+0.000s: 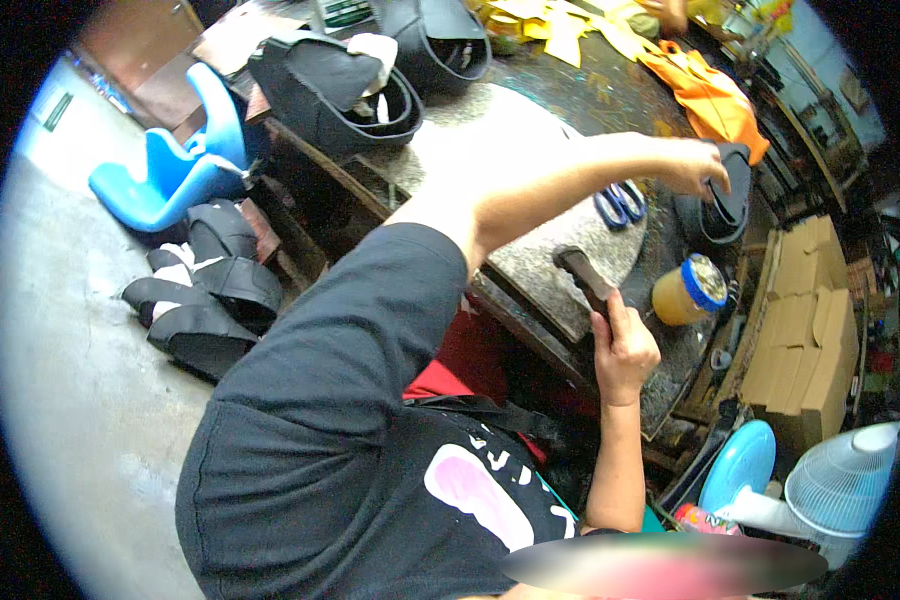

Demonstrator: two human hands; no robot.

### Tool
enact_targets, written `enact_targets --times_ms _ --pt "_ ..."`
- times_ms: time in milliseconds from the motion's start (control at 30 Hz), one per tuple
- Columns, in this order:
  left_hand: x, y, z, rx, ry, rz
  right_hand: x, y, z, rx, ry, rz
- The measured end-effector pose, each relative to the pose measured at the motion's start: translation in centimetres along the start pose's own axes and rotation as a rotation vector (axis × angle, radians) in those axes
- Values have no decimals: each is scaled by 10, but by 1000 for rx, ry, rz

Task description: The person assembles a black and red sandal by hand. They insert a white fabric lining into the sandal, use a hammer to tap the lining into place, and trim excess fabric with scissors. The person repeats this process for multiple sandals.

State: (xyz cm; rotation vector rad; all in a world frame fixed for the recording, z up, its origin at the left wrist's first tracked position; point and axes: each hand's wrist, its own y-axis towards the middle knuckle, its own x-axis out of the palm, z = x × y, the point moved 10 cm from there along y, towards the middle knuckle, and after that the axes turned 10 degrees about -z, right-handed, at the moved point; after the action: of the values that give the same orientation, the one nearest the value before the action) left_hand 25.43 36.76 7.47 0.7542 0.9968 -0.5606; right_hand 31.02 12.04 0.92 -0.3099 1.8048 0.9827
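My left arm reaches across to the far right of the worktable. There my left hand (702,168) has its bent fingers closed on the edge of a black sandal (725,208). Lower down, my right hand (627,350) is closed around a short dark tool (582,272) with a pale flat patch near my fingers; I cannot make out its exact kind. This tool points up and left over a pale stone slab (540,245). Blue-handled scissors (620,205) lie on the slab between my two hands. Just right of my right hand stands a jar (688,290) of yellowish stuff with a blue rim.
Black sandals (335,95) stand at the table's back left, and several more (205,290) lie by a blue plastic chair (175,160). Orange cloth (710,100) and yellow pieces (565,30) lie at the back, beside another person's hand (670,15). Cardboard boxes (800,340) and a fan (840,480) are at right.
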Motion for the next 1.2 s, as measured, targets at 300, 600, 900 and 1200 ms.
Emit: enact_targets --times_ms 300,600,900,1200 --pt "-102 -293 -126 -1303 981 -355 7 -2 4 19 11 -22" --pt "-203 -284 47 -123 564 872 5 -4 4 -25 31 0" --pt "-55 -367 -24 -639 -1163 1222 -63 -36 34 6 635 478" --pt "99 -388 -109 -791 -1022 1194 -90 36 -40 -5 326 307"
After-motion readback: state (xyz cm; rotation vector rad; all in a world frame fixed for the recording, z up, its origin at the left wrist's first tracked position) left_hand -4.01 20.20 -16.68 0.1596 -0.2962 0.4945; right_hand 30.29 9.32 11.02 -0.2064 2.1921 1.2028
